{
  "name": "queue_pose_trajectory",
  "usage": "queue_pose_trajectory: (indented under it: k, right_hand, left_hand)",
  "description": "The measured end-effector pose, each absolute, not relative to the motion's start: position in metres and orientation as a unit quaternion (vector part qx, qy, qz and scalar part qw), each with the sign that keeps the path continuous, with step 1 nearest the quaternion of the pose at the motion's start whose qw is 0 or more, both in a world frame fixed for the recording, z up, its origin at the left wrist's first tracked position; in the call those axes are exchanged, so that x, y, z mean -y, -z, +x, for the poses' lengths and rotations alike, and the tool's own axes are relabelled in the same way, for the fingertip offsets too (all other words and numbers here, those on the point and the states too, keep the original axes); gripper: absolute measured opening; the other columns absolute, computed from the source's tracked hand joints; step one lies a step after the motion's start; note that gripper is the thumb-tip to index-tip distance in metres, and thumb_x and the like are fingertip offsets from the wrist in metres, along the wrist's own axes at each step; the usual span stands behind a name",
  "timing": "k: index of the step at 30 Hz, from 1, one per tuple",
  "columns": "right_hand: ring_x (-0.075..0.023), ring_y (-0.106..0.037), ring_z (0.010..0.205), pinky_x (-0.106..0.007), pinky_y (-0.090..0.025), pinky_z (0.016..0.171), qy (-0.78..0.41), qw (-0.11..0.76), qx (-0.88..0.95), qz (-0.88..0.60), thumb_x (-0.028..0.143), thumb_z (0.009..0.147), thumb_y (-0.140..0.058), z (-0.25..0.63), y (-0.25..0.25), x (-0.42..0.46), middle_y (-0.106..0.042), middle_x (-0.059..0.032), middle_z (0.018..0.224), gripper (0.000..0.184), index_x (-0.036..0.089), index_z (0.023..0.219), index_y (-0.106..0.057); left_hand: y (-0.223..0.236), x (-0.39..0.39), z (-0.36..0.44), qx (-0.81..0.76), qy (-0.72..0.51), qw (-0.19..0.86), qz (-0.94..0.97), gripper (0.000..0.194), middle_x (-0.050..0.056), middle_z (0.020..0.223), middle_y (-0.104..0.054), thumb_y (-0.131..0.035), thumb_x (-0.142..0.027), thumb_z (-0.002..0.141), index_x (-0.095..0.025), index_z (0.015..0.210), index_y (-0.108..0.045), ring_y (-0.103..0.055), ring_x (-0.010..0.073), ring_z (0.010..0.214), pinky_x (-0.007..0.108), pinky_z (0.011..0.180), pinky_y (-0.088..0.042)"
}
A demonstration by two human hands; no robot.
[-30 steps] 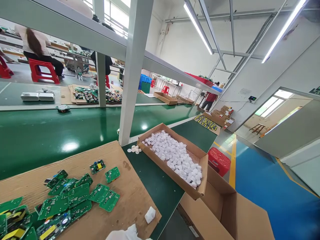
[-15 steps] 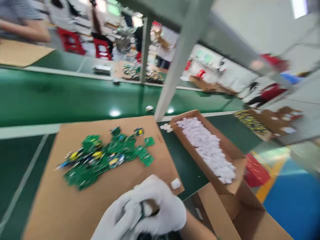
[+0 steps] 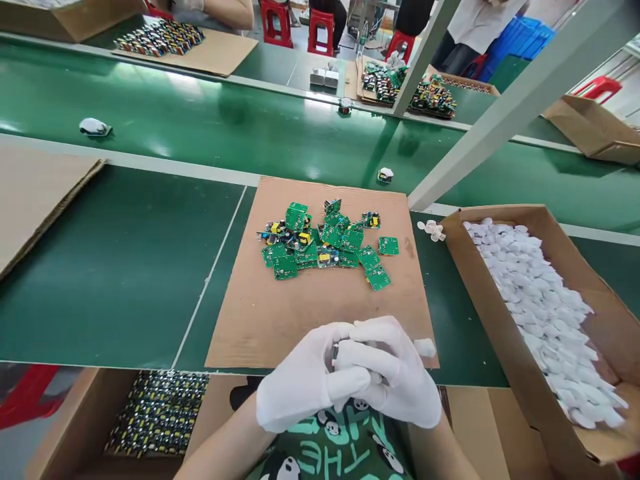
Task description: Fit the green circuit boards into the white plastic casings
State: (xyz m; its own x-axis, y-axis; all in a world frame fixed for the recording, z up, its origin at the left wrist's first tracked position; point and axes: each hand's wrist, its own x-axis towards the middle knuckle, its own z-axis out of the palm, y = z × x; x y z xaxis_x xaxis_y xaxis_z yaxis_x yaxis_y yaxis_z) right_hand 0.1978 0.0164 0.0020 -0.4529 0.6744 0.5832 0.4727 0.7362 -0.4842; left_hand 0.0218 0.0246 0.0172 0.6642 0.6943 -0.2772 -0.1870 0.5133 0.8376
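Both my hands wear white gloves and are clasped together at the near edge of a brown cardboard sheet (image 3: 280,313). My left hand (image 3: 305,387) and my right hand (image 3: 395,377) are closed around a small dark item that is mostly hidden between the fingers. A pile of green circuit boards (image 3: 325,243) lies on the cardboard, beyond my hands. A small white piece (image 3: 425,347) rests just right of my right hand. A cardboard box (image 3: 460,267) on the right holds many white caps (image 3: 540,300).
A green conveyor belt (image 3: 200,127) runs across behind the cardboard, carrying a small white item (image 3: 94,127). A box of finished boards (image 3: 160,413) sits below the table edge at left. A slanted grey post (image 3: 500,107) crosses at upper right. Other people sit on red stools (image 3: 320,30) beyond.
The view has swung down and left from the room to the worktable. My gloved hands have come into view and stay clasped together at the cardboard's near edge.
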Motion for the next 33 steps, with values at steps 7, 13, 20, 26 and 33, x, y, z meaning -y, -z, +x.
queue_pose_trajectory:
  k: [7,13,20,26,33]
  right_hand:
    - [-0.0212,-0.061,0.103,-0.035,-0.057,0.079,-0.148,0.398,0.838,-0.343,0.051,0.104,-0.038,0.202,0.008,-0.014,-0.062,-0.0072,0.106,0.035,0.024,0.119,-0.055]
    - [-0.0227,-0.061,0.100,-0.040,-0.057,0.085,-0.211,0.379,0.836,-0.336,0.039,0.102,-0.050,0.202,0.000,-0.014,-0.064,-0.0077,0.106,0.042,0.025,0.141,-0.042]
    - [-0.0190,-0.062,0.095,-0.031,-0.055,0.077,-0.214,0.277,0.881,-0.318,0.028,0.100,-0.053,0.203,-0.010,-0.023,-0.063,-0.0067,0.103,0.023,0.024,0.122,-0.055]
    - [-0.0186,-0.064,0.082,-0.033,-0.053,0.069,-0.158,0.299,0.891,-0.303,0.047,0.107,-0.033,0.202,-0.009,-0.027,-0.069,-0.0074,0.100,0.041,0.021,0.137,-0.044]
    - [-0.0229,-0.066,0.094,-0.043,-0.054,0.089,-0.095,0.319,0.893,-0.305,0.048,0.107,-0.029,0.199,-0.027,-0.028,-0.071,-0.0050,0.094,0.042,0.024,0.135,-0.048]
  left_hand:
    - [-0.016,-0.024,0.014,-0.256,-0.250,0.850,0.387,0.033,-0.004,0.060,-0.052,-0.065,-0.040,0.086,-0.013,0.106,-0.068,-0.043,0.0078,0.049,0.021,0.048,-0.030]
    - [-0.019,-0.026,0.008,-0.244,-0.260,0.835,0.420,0.044,-0.002,0.070,-0.055,-0.067,-0.054,0.084,-0.014,0.101,-0.066,-0.042,0.0073,0.052,0.021,0.050,-0.033]
    - [-0.013,-0.024,0.003,-0.303,-0.271,0.834,0.373,0.052,0.001,0.069,-0.057,-0.048,-0.061,0.095,-0.014,0.107,-0.068,-0.051,0.0115,0.056,0.023,0.051,-0.041]
    - [-0.011,-0.030,0.003,-0.228,-0.242,0.887,0.320,0.059,0.000,0.067,-0.058,-0.063,-0.069,0.083,-0.013,0.101,-0.071,-0.045,0.0063,0.045,0.019,0.040,-0.030]
    - [0.013,-0.024,0.012,-0.165,-0.290,0.929,0.160,0.065,0.002,0.064,-0.064,-0.042,-0.067,0.093,-0.013,0.119,-0.067,-0.051,0.0101,0.037,0.021,0.034,-0.027]
